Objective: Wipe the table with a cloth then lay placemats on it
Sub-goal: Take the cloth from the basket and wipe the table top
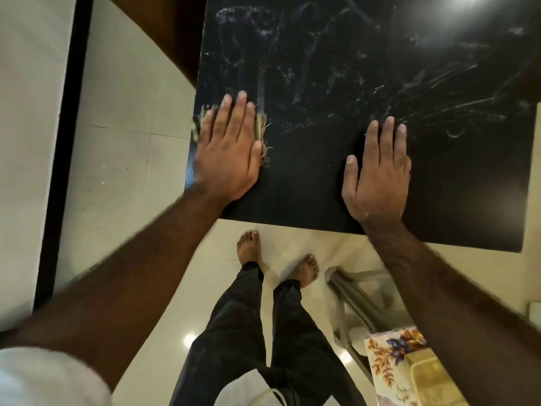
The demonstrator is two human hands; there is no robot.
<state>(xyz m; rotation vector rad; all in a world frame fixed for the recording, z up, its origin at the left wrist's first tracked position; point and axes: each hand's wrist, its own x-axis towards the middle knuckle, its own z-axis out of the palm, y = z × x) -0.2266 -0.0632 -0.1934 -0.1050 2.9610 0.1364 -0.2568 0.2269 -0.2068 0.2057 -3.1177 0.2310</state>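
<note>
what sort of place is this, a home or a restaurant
Most likely a home dining area: a dark table streaked with smears, a glossy tiled floor, a chair beside the table, and the person's bare feet.

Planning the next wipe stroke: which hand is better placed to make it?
Left. The left hand lies flat on the frayed beige cloth; the right hand rests on the bare glossy black tabletop.
</note>
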